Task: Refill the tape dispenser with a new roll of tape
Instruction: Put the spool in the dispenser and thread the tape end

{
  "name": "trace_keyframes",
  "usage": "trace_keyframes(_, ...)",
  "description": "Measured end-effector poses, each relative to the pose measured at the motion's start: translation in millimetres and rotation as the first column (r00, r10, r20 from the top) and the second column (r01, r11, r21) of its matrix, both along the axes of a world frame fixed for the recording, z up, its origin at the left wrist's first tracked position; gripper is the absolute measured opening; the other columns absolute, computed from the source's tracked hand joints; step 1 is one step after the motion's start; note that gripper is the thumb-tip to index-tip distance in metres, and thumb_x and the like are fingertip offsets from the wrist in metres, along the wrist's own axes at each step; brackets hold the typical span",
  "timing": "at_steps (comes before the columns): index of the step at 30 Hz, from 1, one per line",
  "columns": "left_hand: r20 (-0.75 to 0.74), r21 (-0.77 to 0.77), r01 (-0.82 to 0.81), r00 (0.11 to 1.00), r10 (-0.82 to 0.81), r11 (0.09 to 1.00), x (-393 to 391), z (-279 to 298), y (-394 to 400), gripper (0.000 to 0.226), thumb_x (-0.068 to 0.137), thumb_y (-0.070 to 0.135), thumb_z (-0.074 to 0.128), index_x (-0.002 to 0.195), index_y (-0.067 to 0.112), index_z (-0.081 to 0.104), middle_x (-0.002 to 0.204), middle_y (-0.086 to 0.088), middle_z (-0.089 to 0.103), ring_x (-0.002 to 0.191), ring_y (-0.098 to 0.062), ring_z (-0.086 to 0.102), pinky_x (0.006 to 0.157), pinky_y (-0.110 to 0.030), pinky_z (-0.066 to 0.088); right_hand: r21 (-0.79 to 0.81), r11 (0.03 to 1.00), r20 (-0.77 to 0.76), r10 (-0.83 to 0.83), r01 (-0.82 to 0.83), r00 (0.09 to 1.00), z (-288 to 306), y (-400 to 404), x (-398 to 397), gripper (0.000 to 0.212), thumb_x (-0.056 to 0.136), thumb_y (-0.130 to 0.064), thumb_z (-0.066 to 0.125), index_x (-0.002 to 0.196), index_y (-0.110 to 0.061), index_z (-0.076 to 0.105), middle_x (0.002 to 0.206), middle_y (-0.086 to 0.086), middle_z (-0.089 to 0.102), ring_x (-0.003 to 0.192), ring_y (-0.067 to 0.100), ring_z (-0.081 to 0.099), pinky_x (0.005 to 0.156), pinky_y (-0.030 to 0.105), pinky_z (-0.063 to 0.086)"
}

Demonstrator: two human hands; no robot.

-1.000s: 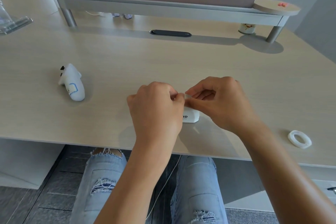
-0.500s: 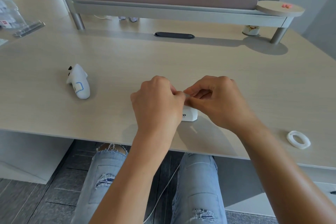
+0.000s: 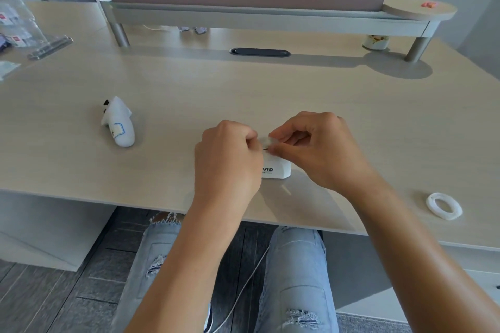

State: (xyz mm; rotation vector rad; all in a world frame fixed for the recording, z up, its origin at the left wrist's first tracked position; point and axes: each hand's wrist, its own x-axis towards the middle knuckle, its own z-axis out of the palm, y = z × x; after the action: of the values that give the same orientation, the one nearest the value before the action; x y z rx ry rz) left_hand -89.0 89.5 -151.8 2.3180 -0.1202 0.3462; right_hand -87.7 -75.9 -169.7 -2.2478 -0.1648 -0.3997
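On the far left of the desk [image 3: 351, 105], a clear plastic bag [image 3: 16, 24] is seen, and nearer the middle a white controller-like object [image 3: 119, 124] lies untouched, as in the earlier frames. Further right, close to the near edge, the left hand [image 3: 227, 165] is closed over the white tape dispenser [image 3: 277, 169], most of which is hidden behind it; only the right end, printed with letters, is shown. Just beside it, the right hand [image 3: 313, 149] is held above the dispenser's top, thumb and forefinger pinched together on something small and pale, probably the free end of the tape, though this cannot be told for certain. Against the earlier frames, the hands are hardly displaced on the dispenser; a slight gap has opened between the two sets of fingertips, with a small pale piece and a thin dark line showing there. From this it is judged that the new roll is already seated and that its end is being drawn toward the cutter. Well apart on the right, a white ring [image 3: 443, 205], presumably the spent core, is left lying flat.
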Motion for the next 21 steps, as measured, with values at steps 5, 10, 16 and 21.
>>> trace_keyframes(5,0.043,0.047,-0.004,0.999,0.002,0.999,-8.4,-6.7,-6.8,0.022,0.091,0.01,0.058,0.083,0.007,0.078,0.08,-0.015,0.074,0.086,-0.042,0.066,0.077,-0.049,0.055,0.027,1.0,0.012,0.002,-0.003,1.0,-3.1,-1.1,0.5,0.018,0.081,-0.022,0.09,0.097,-0.018,0.084,0.089,-0.005,0.077,0.078,0.007,0.074,0.076,0.018,0.06)
trace_keyframes(10,0.072,-0.018,-0.028,0.997,0.029,0.999,-14.2,-4.3,-9.9,0.017,0.091,0.02,0.065,0.089,0.016,0.081,0.085,-0.009,0.08,0.086,-0.037,0.073,0.073,-0.046,0.059,0.04,0.999,0.024,0.013,-0.014,1.0,-4.2,-2.1,1.2,0.016,0.082,-0.021,0.089,0.096,-0.017,0.084,0.089,-0.002,0.078,0.078,0.008,0.075,0.076,0.021,0.061)
trace_keyframes(16,0.026,0.005,-0.09,0.996,0.089,0.996,-6.7,5.2,-12.5,0.015,0.089,0.023,0.068,0.084,0.021,0.082,0.082,-0.001,0.08,0.076,-0.03,0.072,0.067,-0.04,0.059,0.02,0.999,0.031,0.03,-0.031,0.999,-3.9,-3.6,2.7,0.017,0.082,-0.021,0.089,0.097,-0.016,0.085,0.089,-0.002,0.078,0.079,0.007,0.075,0.074,0.017,0.059)
trace_keyframes(21,0.037,0.038,-0.09,0.995,0.089,0.995,1.6,8.5,-14.4,0.016,0.083,0.012,0.07,0.073,0.015,0.082,0.071,-0.005,0.078,0.07,-0.029,0.072,0.061,-0.04,0.06,0.007,0.999,0.036,0.035,-0.036,0.999,-3.9,-3.7,3.2,0.017,0.082,-0.02,0.089,0.098,-0.017,0.085,0.089,-0.003,0.078,0.079,0.007,0.074,0.073,0.013,0.057)
